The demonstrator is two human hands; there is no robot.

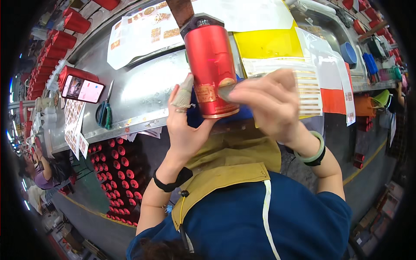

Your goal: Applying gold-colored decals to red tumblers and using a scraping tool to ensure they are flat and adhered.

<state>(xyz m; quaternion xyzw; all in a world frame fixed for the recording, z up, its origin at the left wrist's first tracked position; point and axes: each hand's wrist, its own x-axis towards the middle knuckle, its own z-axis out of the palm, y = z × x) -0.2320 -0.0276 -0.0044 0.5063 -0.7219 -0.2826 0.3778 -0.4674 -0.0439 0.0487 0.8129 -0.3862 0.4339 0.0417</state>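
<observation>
A red metallic bottle [211,56] lies with its base toward me, its neck against a dark metal holder [208,19]. Gold decals [205,93] show on its side near the base. My left hand [186,134] cradles the bottle, thumb at the base and fingers along the left side; one finger wears a pale wrapping [183,95]. Slightly blurred, my right hand [275,102] pinches a small flat grey-green piece [226,91] against the bottle beside a round gold decal. Its exact kind is unclear.
Dark-handled scissors [104,115] and a lit phone [83,89] leaning on a red bottle are at the left of the metal table [143,86]. Decal sheets [147,32], a yellow sheet [273,43] and a blue cup [348,53] lie around. Another person [47,171] sits far left.
</observation>
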